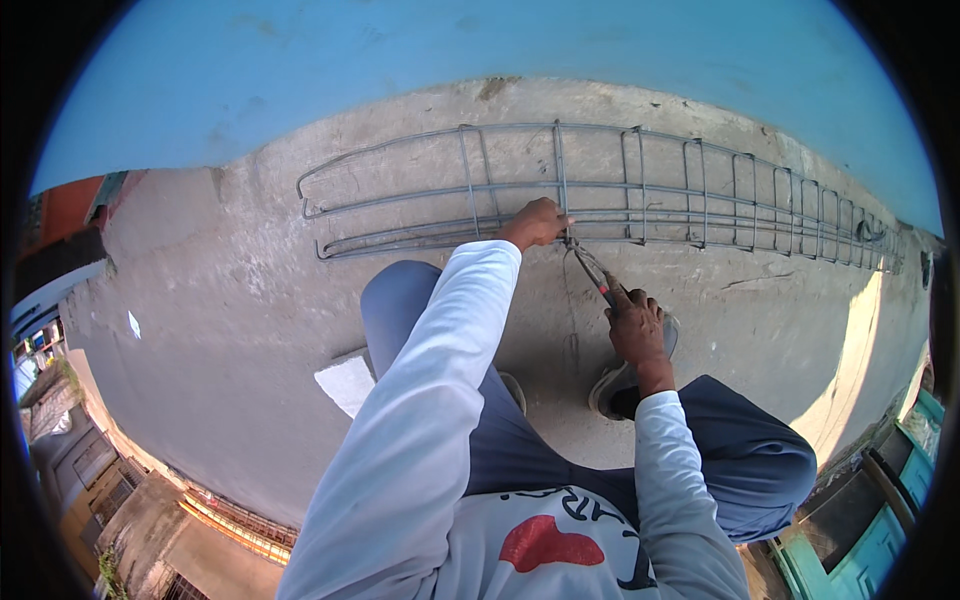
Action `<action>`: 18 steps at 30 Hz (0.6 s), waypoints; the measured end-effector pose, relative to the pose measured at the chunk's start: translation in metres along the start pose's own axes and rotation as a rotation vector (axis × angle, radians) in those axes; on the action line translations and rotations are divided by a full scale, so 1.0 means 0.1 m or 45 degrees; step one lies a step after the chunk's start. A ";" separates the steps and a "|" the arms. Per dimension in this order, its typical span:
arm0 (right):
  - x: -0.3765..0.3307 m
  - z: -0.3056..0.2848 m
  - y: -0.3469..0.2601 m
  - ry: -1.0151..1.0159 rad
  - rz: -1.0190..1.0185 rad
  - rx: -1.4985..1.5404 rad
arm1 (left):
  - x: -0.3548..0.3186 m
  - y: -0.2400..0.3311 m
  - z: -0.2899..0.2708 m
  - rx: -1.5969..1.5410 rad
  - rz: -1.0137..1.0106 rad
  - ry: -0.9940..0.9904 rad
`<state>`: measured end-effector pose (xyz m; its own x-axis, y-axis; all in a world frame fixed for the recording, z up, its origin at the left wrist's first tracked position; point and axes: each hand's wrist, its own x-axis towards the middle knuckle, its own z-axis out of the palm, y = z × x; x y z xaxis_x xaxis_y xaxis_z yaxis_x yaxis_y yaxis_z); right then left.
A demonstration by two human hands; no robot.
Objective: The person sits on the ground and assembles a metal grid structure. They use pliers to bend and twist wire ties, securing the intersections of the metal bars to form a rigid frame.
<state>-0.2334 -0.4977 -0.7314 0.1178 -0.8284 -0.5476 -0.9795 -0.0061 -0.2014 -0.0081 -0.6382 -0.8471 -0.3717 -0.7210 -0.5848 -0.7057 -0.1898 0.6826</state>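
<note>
1. A person in a white long-sleeved shirt (550, 545) with a red print and blue-grey trousers (750, 450) works over a steel bar cage (640, 187), knees bent apart.
2. The cage lies lengthwise on a grey concrete floor (250, 340), just in front of the person's feet, its long bars crossed by rectangular steel hoops that appear to crowd together toward the far right.
3. The left hand (540, 222) reaches to the bars nearest the person, fingers bent and touching the steel beside 1 of the hoops; whether they pinch a bar or a wire cannot be told.
4. The right hand (638, 335) is wrapped around the handles of a pair of pliers (592, 268), a touch of red on the grip, the tool slanting up and left.
5. The pliers' tip meets the edge of the cage just beside the left fingertips; what lies in its bite is too small to make out.
6. A dark shoe (605, 390) shows below the right hand, and a white slab (347, 383) lies near the left knee.
7. A blue surface (480, 40) spans the top beyond the cage, and sunlight streaks the floor at right.
</note>
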 end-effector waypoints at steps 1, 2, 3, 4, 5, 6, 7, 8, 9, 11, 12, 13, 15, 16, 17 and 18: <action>-0.01 -0.02 -0.05 0.010 0.007 -0.042 | 0.01 -0.02 0.01 0.015 0.030 0.025; -0.02 -0.03 -0.11 0.020 0.013 -0.084 | 0.01 -0.04 0.03 -0.015 0.003 0.031; -0.02 0.00 -0.14 0.044 0.013 -0.152 | 0.01 -0.06 0.05 -0.045 -0.025 0.037; -0.02 0.04 -0.17 0.071 0.019 -0.222 | 0.03 -0.05 0.07 -0.074 -0.045 0.040; -0.04 0.08 -0.20 0.098 0.024 -0.291 | 0.04 -0.06 0.08 -0.040 -0.012 0.047; -0.06 0.12 -0.22 0.081 0.044 -0.244 | 0.05 -0.07 0.08 -0.007 0.021 0.054; -0.07 0.14 -0.26 0.064 0.061 -0.194 | 0.05 -0.07 0.08 0.028 0.051 0.063; -0.08 0.15 -0.29 0.048 0.078 -0.144 | 0.05 -0.07 0.08 0.013 0.035 0.059; -0.10 0.17 -0.33 0.045 0.093 -0.138 | 0.04 -0.07 0.09 -0.002 0.017 0.056; -0.13 0.18 -0.37 0.039 0.134 -0.125 | 0.01 -0.01 0.08 -0.014 -0.014 0.048; -0.14 0.22 -0.37 0.069 0.143 -0.094 | 0.00 0.02 0.08 -0.012 -0.033 0.046; -0.13 0.29 -0.35 0.104 0.152 -0.061 | -0.02 0.06 0.06 -0.006 -0.049 0.048; -0.12 0.43 -0.27 0.101 0.121 0.085 | -0.02 0.10 0.08 0.032 -0.027 0.084; -0.09 0.43 -0.24 0.065 0.077 0.196 | -0.01 0.10 0.09 0.050 -0.015 0.105; -0.06 0.42 -0.20 0.029 0.031 0.307 | 0.00 0.09 0.10 0.077 -0.022 0.108; -0.02 0.41 -0.15 -0.174 0.181 0.556 | 0.01 0.09 0.11 0.103 -0.029 0.112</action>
<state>-0.2120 -0.4727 -0.7603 0.0369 -0.7224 -0.6905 -0.8305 0.3621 -0.4232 -0.0216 -0.6335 -0.8462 -0.3034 -0.7735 -0.5565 -0.7608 -0.1550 0.6302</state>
